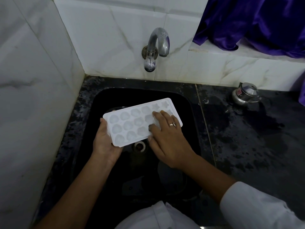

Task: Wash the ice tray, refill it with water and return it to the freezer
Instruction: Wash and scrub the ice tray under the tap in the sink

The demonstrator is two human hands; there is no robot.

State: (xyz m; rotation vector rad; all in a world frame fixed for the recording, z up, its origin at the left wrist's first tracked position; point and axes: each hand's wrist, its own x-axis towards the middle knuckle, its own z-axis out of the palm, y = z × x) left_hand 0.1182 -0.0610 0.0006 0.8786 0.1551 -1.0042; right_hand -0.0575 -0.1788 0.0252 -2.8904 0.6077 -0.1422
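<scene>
A white plastic ice tray (132,123) with several shaped cells is held level over the black sink (186,103). My left hand (104,142) grips its near left end from underneath, thumb on the edge. My right hand (166,138), with a ring on one finger, lies flat on the tray's right half, fingers spread over the cells. A metal tap (158,45) juts from the tiled wall above the sink; no water runs from it. The sink's drain (140,146) shows just below the tray.
A small steel kettle (244,95) stands on the wet black counter (247,129) at the right. Purple cloth (257,22) hangs over a white ledge at the upper right. White tiled walls close in the left and back.
</scene>
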